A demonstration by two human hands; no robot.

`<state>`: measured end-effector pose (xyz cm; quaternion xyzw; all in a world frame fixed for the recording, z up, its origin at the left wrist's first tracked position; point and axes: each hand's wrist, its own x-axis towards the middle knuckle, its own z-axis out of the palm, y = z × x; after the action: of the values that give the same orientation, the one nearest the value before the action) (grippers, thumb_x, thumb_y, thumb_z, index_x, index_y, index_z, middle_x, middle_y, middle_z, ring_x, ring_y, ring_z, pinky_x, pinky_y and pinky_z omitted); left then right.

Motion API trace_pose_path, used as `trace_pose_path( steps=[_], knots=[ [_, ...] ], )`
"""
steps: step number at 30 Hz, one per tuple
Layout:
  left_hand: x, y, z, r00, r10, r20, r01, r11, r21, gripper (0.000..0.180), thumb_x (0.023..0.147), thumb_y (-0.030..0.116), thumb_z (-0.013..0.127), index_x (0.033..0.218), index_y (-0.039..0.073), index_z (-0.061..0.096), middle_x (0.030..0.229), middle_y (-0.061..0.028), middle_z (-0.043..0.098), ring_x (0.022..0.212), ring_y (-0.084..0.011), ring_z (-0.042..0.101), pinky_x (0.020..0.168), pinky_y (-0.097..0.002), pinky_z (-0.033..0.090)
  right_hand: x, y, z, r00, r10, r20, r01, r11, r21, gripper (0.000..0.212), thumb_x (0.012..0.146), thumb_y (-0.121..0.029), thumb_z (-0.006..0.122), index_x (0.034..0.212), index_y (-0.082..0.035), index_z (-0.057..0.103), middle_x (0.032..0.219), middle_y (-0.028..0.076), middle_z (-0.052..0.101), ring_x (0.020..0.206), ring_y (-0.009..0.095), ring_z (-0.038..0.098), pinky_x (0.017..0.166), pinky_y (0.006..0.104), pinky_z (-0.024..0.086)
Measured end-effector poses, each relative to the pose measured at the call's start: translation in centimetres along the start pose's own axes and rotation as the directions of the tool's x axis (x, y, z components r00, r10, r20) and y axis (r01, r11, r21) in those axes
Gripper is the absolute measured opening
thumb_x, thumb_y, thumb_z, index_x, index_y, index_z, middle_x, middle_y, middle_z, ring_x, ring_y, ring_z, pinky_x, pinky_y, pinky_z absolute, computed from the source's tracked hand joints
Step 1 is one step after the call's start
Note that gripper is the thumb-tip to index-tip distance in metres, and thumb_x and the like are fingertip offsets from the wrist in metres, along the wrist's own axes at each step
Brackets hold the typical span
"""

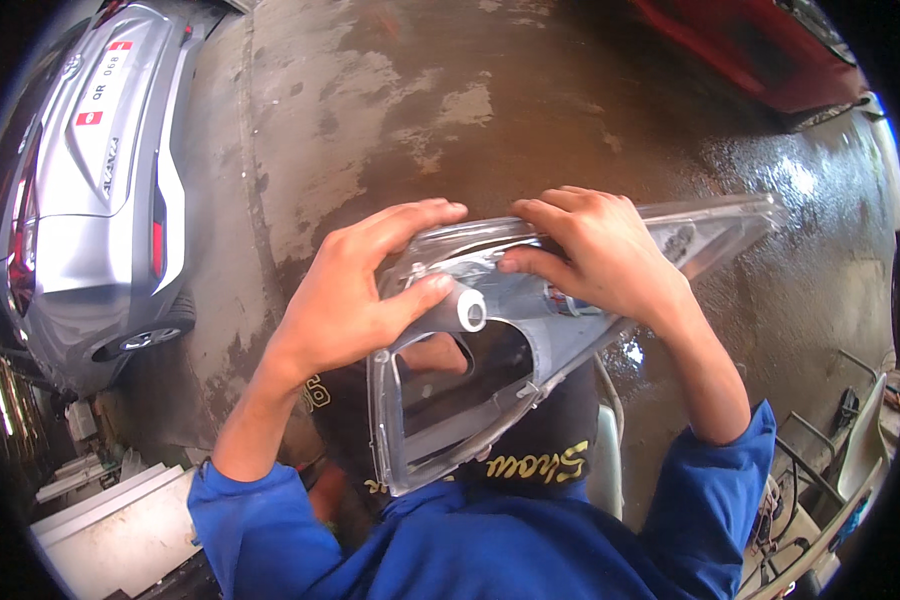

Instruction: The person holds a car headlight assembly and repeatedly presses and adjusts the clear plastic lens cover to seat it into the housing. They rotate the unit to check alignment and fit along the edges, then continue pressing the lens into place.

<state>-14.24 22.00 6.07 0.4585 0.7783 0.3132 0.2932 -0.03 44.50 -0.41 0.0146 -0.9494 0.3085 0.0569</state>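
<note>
I hold a car headlight lens assembly (515,310) in front of my lap, its clear plastic cover long and pointed toward the right. A grey inner bezel with a short round white tube (472,311) and a large cut-out shows inside it. My left hand (355,290) grips the upper left rim, fingers over the top and thumb beside the tube. Farther right along that rim, my right hand (610,250) is closed on the lens, thumb at its inner edge. The fingertips of both hands are partly hidden behind the rim.
A silver car (80,250) stands at the left, its rear toward me. The red body of another vehicle (750,50) shows at the upper right. Wet patches cover the concrete floor (370,120). White panels (120,530) lie lower left; a chair and metal frames (810,450) stand lower right.
</note>
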Motion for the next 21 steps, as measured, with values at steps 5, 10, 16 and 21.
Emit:
trace_pose_path(
  steps=[5,10,16,21],
  knots=[
    [-3.5,-2.6,1.6,0.996,0.072,-0.059,-0.076,0.994,-0.081,0.078,0.086,0.009,0.071,0.157,0.007,0.038,0.151,-0.023,0.049,0.137,-0.0395,0.052,0.115,-0.0436,0.04,0.1,-0.7,0.0,1.0,0.006,-0.028,-0.007,0.999,-0.035,0.048,0.086,-0.046,0.075,0.1,-0.001,0.066,0.083,0.017,0.067,0.082,0.037,0.068,0.072,0.047,0.053],
    [-4.7,-2.4,3.8,0.974,-0.043,-0.223,-0.006,0.976,-0.216,0.069,0.089,-0.003,0.06,0.154,0.004,0.04,0.148,-0.0235,0.053,0.136,-0.0371,0.055,0.113,-0.042,0.042,0.2,-0.9,1.2,0.997,-0.002,-0.079,-0.006,0.995,-0.095,0.047,0.088,-0.047,0.073,0.096,-0.002,0.063,0.083,0.017,0.066,0.083,0.039,0.067,0.075,0.0484,0.052],
    [-4.5,-3.5,5.0,0.955,-0.028,-0.296,-0.029,0.982,-0.187,0.061,0.09,-0.004,0.059,0.15,0.003,0.046,0.14,-0.0169,0.061,0.129,-0.024,0.059,0.11,-0.0354,0.043,0.3,-0.6,1.7,0.998,-0.014,-0.067,0.006,0.994,-0.113,0.043,0.089,-0.043,0.073,0.098,-0.002,0.062,0.087,0.019,0.066,0.087,0.04,0.067,0.08,0.0493,0.051],
    [-4.2,-3.6,5.6,0.932,0.012,-0.361,-0.067,0.988,-0.14,0.057,0.091,-0.003,0.061,0.146,0.004,0.05,0.134,-0.0149,0.064,0.122,-0.022,0.062,0.106,-0.0347,0.046,0.3,-0.6,1.6,0.999,-0.001,-0.05,-0.006,0.992,-0.126,0.039,0.09,-0.039,0.072,0.097,-0.002,0.061,0.088,0.018,0.066,0.087,0.04,0.067,0.08,0.0494,0.051]
  ],
)
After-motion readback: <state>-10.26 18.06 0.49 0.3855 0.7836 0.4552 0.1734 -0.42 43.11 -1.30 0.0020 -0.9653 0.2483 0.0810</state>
